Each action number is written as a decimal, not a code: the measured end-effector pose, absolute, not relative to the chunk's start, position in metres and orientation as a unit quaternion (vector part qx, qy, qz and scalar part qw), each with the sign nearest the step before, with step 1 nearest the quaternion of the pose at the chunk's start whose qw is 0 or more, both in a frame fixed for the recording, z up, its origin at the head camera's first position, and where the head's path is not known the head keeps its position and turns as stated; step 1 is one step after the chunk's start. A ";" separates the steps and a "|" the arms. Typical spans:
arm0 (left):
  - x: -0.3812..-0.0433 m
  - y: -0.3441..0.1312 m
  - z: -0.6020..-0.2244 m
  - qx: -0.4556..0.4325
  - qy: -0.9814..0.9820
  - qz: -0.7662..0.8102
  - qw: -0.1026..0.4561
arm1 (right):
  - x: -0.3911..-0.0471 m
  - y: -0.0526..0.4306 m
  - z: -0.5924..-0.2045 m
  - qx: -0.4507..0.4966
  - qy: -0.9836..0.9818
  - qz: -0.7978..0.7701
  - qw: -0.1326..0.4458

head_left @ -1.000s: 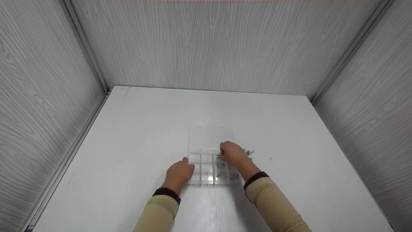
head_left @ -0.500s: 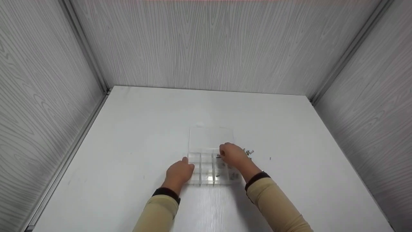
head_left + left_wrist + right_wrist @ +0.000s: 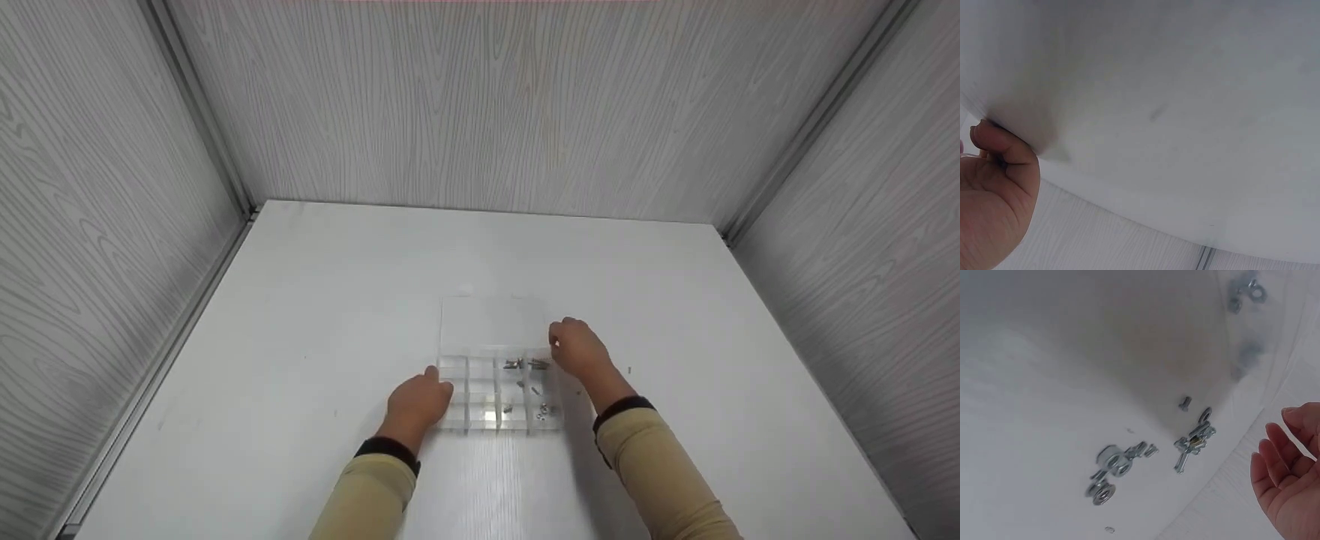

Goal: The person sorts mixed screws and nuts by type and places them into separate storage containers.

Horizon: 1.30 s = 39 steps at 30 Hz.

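A clear plastic compartment box (image 3: 482, 429) stands on the white table with its transparent lid (image 3: 487, 321) folded back. My left hand (image 3: 420, 397) grips the box's left edge between thumb and fingers. Beyond the box's right side, my right hand (image 3: 577, 349) is held low over the table; in the right wrist view its fingers are loosely bent and hold nothing. Screws (image 3: 538, 364) lie in the back right compartments, and nuts (image 3: 543, 411) in the front right one. A small pile of screws (image 3: 1193, 443) lies on the table near my right hand.
Rings and bearing-like metal parts (image 3: 1111, 464) lie scattered beside the screw pile. A single small metal piece (image 3: 629, 370) lies farther right on the table. Grey wood-grain panels (image 3: 480, 105) close in the back and both sides.
My right hand has moved right, from over the box's back right compartments to beyond its right side, uncovering the screws there. My left hand has stayed on the box's left edge.
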<state>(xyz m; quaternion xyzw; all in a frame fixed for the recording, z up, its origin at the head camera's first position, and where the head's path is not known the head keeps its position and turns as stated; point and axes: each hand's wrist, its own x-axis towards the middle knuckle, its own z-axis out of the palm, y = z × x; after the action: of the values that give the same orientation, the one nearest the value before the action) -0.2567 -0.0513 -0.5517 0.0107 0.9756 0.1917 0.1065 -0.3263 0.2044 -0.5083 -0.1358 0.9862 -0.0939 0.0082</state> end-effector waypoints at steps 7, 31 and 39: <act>-0.256 -0.049 -0.548 0.027 0.980 0.169 0.102 | -0.330 0.233 -0.514 -0.039 0.993 -0.078 0.079; -0.251 -0.050 -0.540 0.006 0.973 0.202 0.109 | -0.326 0.266 -0.538 -0.029 0.993 -0.007 0.110; -0.254 -0.052 -0.543 -0.003 0.972 0.206 0.117 | -0.326 0.240 -0.517 -0.073 0.993 -0.043 0.083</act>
<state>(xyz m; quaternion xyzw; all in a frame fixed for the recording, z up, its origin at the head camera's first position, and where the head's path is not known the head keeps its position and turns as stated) -0.2544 -0.0524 -0.5433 -0.0027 0.9716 0.2056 0.1174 -0.3259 0.2396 -0.5166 -0.0725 0.9930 -0.0431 0.0829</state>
